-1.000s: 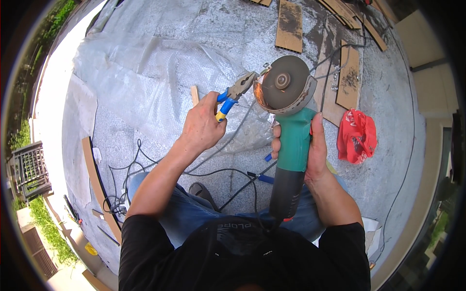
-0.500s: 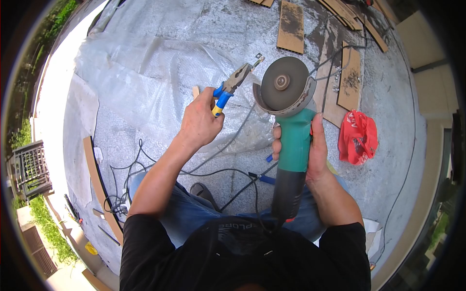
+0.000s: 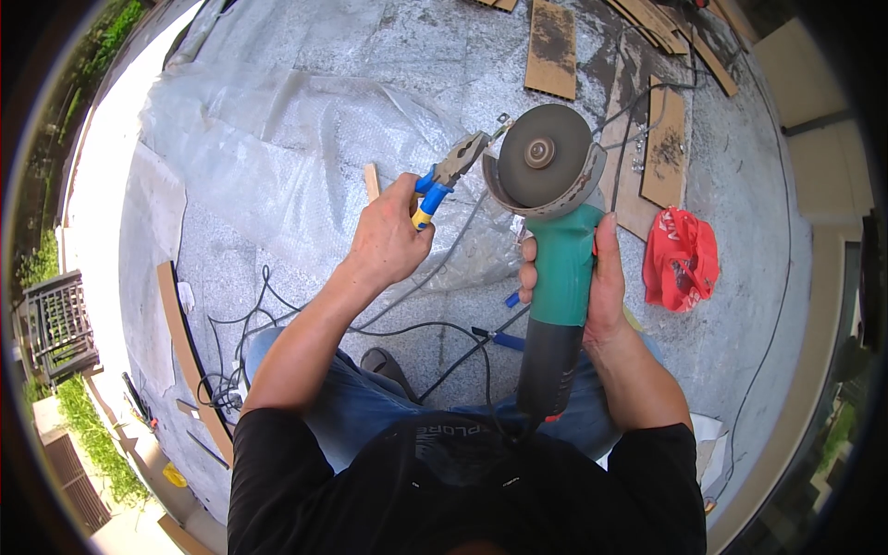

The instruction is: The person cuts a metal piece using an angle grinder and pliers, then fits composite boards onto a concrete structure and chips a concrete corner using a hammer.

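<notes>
Above the jeans, the right hand was wrapped around the grinder, and the left hand was clamped on the pliers. Out at the pliers' tips sat a small metal piece, just left of the disc, though whether the two touched could not be told. On the floor lay a red bag at right, then a plastic sheet and, farther off, brown boards.

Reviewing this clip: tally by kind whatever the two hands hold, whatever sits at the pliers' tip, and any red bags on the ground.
Combination pliers, left hand: 1
Angle grinder, right hand: 1
Small metal piece: 1
Red plastic bag: 1
Total: 4
</notes>
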A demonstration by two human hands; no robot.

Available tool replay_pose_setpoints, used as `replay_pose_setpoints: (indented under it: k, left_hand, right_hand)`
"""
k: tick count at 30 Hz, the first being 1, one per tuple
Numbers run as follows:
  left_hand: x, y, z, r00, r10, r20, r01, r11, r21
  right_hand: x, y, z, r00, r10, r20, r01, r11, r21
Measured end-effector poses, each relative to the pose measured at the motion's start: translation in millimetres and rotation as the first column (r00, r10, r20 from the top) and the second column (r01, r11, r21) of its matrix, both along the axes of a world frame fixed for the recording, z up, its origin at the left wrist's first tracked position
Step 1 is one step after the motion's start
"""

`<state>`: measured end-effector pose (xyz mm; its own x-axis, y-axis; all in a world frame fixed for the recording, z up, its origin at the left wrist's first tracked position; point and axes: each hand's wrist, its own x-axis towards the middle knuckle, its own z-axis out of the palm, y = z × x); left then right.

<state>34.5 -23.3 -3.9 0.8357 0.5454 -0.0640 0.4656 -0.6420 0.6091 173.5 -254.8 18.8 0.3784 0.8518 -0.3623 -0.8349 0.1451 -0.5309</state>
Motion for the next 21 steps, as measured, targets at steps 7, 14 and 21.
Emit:
replay_pose_setpoints:
  k: [7,14,21]
  left_hand:
    - [-1,2,-3,1.0,-0.005,-0.009,0.006,1.0,0.015]
    - [-1,2,1,1.0,-0.002,0.008,0.002,0.999,0.05]
    - [-3,19,16,0.998,0.063,0.022,-0.065,0.991,0.115]
  right_hand:
    - [0,0,0,1.0,0.023,-0.003,-0.023,1.0,0.001]
    - [-2,1,-4,0.999,0.04,-0.005,-0.04,0.999,-0.008]
    - [-1,-3,-2,0.996,0.091,0.005,-0.091,0.995,-0.041]
